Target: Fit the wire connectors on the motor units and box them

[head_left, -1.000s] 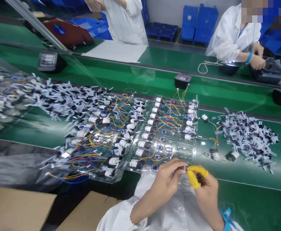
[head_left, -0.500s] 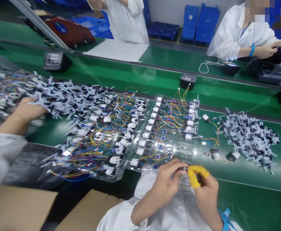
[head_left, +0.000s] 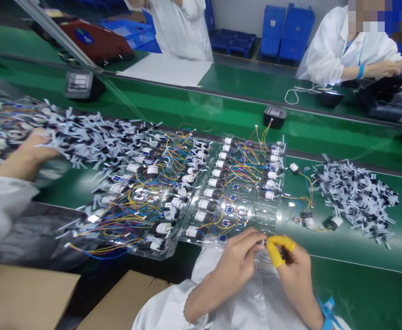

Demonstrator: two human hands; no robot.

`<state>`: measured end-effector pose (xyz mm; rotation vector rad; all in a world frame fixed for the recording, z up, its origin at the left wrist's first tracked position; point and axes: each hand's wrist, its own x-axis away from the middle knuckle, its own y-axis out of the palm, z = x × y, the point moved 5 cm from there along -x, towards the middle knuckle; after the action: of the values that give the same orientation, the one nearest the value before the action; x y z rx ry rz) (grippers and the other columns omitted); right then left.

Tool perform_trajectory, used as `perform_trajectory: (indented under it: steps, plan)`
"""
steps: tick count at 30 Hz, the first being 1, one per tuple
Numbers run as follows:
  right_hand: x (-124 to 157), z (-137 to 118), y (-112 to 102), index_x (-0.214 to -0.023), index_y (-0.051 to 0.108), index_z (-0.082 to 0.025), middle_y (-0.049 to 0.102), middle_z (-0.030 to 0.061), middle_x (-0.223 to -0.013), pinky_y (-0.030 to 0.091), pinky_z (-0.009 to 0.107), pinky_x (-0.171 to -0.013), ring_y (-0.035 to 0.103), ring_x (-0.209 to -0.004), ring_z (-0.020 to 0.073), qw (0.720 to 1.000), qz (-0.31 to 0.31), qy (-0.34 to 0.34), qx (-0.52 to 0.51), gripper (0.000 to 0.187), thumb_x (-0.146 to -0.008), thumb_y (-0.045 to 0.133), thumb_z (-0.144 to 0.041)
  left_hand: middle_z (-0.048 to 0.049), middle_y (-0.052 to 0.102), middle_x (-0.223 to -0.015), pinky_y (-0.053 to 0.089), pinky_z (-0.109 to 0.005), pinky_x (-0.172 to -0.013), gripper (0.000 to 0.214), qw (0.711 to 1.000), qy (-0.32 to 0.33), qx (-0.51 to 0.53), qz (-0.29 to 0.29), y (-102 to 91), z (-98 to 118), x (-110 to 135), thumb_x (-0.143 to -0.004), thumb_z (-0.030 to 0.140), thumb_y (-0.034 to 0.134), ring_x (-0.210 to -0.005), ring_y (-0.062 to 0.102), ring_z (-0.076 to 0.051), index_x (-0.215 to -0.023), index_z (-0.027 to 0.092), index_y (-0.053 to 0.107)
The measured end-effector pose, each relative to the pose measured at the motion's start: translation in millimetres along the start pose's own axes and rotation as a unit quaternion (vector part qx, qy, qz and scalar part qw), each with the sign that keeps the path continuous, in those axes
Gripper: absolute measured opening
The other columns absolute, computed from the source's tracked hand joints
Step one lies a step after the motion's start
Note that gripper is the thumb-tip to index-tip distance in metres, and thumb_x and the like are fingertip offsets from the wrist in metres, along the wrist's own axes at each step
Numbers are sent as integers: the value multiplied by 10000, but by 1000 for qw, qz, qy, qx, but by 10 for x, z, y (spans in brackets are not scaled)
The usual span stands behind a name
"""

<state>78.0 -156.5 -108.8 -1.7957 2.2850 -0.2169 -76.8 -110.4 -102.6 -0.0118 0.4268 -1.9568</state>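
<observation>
My left hand is closed in a pinch on a small shiny part in front of my chest. Yellow finger cots cover the thumb and forefinger of my right hand, which pinches the same part from the other side. Thin dark wire hangs beneath the fingers; the part is too small to name. Just beyond my hands lies a clear plastic tray with rows of white-and-black cylindrical parts, small blue pieces and coloured wires. Another such tray, fuller and more tangled, adjoins it on the left.
Loose black-and-white strip pieces are heaped at the right, with a larger heap at the left. A co-worker's hand reaches into that left heap. Small black display boxes stand behind. Cardboard sits at the lower left.
My hands stay pinched together on the small part, with barely any movement. The co-worker's hand at the left has shifted slightly up and left. The co-worker at the far right has moved their hands.
</observation>
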Motion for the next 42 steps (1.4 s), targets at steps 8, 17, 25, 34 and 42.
perform_trajectory:
  steps: [8,17,25,34,42]
  plan:
    - [-163,-147,0,-997,789,-214,755,17,-806,562,226,-612,687,-655,157,999,-26,-19,-19,109,-973,710,-287,-38,704,-883,497,-240,-670,131,979,-125,150,66,-159,72,-117,-901,178,693,-767,624,-153,-999,187,779]
    - [-142,-241,-50,-960,808,-243,786,14,-802,585,237,-593,711,-629,165,995,12,-92,37,79,-947,749,-293,-14,621,-775,452,-211,-558,77,961,-184,198,64,-90,-19,-54,-866,199,677,-656,558,-131,-916,163,723]
    - [-77,-228,-37,-1020,799,-242,783,22,-848,583,257,-640,718,-678,173,989,8,-128,68,120,-933,731,-195,-23,685,-805,479,-250,-686,194,995,-69,55,50,-159,104,-138,-862,65,571,-753,638,-160,-895,171,730]
    - [-114,-81,-18,-904,834,-241,719,-1,-674,503,268,-564,623,-587,169,997,-74,7,16,127,-917,770,-350,-18,677,-759,413,-276,-646,230,1000,-4,13,8,-196,229,-155,-887,43,508,-679,585,-160,-845,188,681]
    - [-236,-132,5,-830,829,-224,734,7,-677,535,239,-551,647,-569,153,970,-187,101,-116,171,-897,793,-377,-35,674,-828,447,-262,-658,313,998,50,-17,-41,-159,299,-99,-917,-23,433,-725,608,-160,-944,186,665]
